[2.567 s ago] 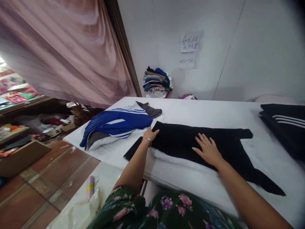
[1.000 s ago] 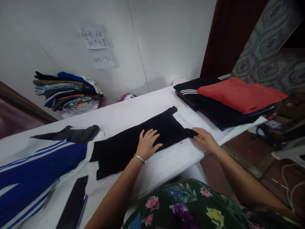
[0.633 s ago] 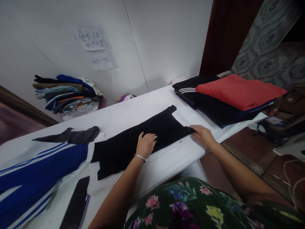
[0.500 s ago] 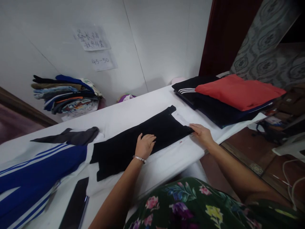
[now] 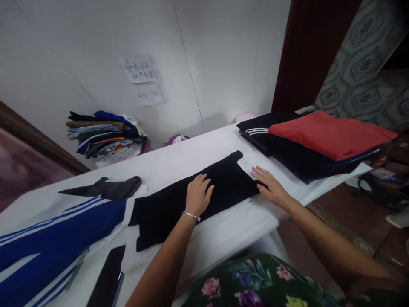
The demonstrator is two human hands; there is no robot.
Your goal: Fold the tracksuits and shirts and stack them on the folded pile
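Note:
A black garment (image 5: 166,204), folded into a long strip, lies flat on the white-covered table (image 5: 243,228). Two narrow tabs stick out at each of its ends, with white showing between them. My left hand (image 5: 197,195), a bracelet on its wrist, rests on the middle of the garment with the fingers stretched out. At the garment's right end is my right hand (image 5: 273,188), its fingers extended and spread. Its thumb touches the near black corner, and the other fingers reach over the white area beside the end.
A blue striped garment (image 5: 79,232) and a dark grey cloth (image 5: 111,187) lie at left, near a black flat object (image 5: 107,273). Folded dark clothes (image 5: 287,147) carry a red garment (image 5: 332,134) at right. A clothes pile (image 5: 105,134) stands by the wall beneath handwritten papers (image 5: 142,70).
My right hand's fingers have spread from a pinch on the garment's near right corner. My left hand has slid slightly toward the garment's far edge. The camera view has shifted a little.

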